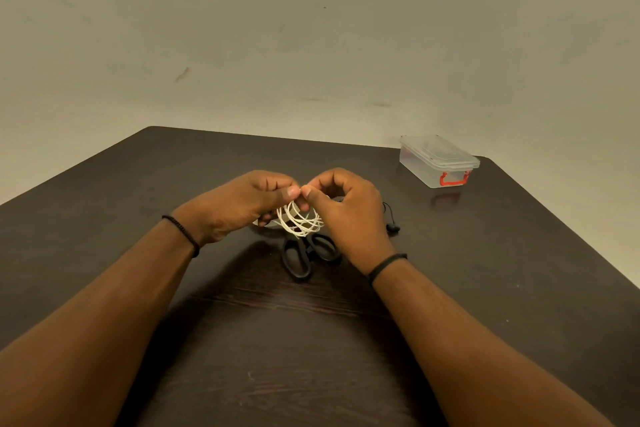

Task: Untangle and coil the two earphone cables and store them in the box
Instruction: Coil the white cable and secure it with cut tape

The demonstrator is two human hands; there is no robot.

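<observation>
White earphone cable (300, 222), looped in a coil, hangs mid-frame between left hand (239, 206) and right hand (346, 215), both pinching it above black scissors (308, 253). Black earphone (392, 227) lies right; lidded clear box (438, 163) upper right on table (138, 191).
</observation>
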